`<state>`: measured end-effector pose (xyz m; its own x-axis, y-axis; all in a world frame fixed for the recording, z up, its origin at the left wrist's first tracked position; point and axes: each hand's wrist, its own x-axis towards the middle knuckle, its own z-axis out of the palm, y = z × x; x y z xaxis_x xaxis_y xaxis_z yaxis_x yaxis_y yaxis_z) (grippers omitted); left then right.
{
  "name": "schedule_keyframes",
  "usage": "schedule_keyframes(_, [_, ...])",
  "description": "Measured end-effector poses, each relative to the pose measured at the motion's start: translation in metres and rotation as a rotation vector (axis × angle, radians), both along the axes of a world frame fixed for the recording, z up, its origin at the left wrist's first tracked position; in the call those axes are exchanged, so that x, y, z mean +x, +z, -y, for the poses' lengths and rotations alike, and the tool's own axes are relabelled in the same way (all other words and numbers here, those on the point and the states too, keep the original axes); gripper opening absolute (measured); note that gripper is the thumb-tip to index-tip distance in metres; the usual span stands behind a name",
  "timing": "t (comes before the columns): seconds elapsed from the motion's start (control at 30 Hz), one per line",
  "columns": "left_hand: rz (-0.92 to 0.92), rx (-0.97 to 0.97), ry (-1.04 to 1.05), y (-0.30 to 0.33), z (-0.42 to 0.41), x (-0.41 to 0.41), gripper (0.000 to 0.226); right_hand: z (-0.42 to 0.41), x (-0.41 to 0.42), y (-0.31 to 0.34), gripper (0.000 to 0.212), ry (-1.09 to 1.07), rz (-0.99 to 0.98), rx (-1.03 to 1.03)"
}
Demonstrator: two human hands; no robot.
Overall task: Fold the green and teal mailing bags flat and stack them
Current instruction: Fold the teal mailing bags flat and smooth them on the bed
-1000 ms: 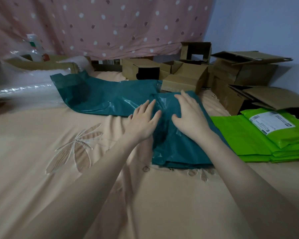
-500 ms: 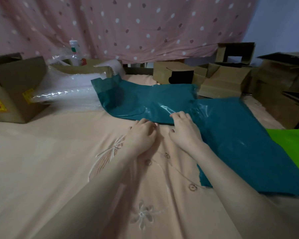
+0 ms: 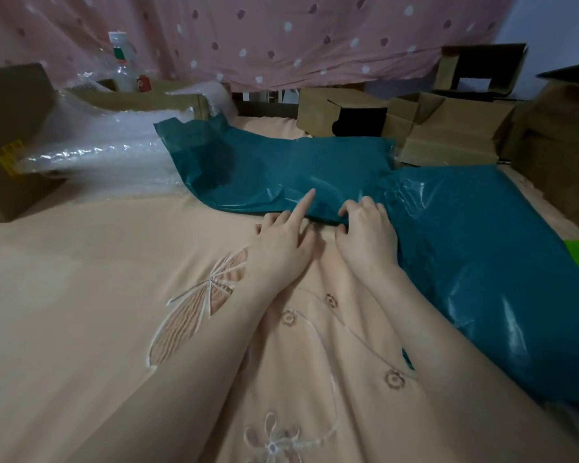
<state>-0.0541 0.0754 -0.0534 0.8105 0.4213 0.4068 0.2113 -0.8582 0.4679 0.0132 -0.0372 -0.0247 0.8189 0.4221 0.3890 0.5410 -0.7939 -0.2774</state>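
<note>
Glossy, seemingly plastic teal mailing bags (image 3: 482,262)

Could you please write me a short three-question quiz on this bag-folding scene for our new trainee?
1. True or false: the right hand grips the near edge of the unfolded teal bag.
2. Which finger of the left hand lies extended on that bag?
3. The clear bubble wrap lies where? A) left of the bag B) on the folded teal bag C) under the wrists

Key: 1 true; 2 the index finger; 3 A
</note>
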Motion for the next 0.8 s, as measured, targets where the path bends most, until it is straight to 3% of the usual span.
schedule_keyframes(0.17, [0.0,-0.015,0.011,0.002,0.002,-0.001,0.045,0.0,-0.005,0.003,0.024,0.03,0.003,0.028])
schedule_keyframes(0.4, [0.187,-0.318,-0.029,0.01,0.002,-0.019,0.04,0.0,-0.034,0.016,0.02,0.126,-0.003,-0.02])
schedule_keyframes(0.6, [0.206,-0.453,0.008,0.02,0.007,-0.057,0.034,0.006,-0.067,0.025,0.02,0.196,-0.006,-0.106])
schedule_keyframes(0.8, [0.187,-0.431,0.017,0.023,0.02,-0.1,0.031,0.02,-0.102,0.034,0.019,0.242,-0.089,-0.126])
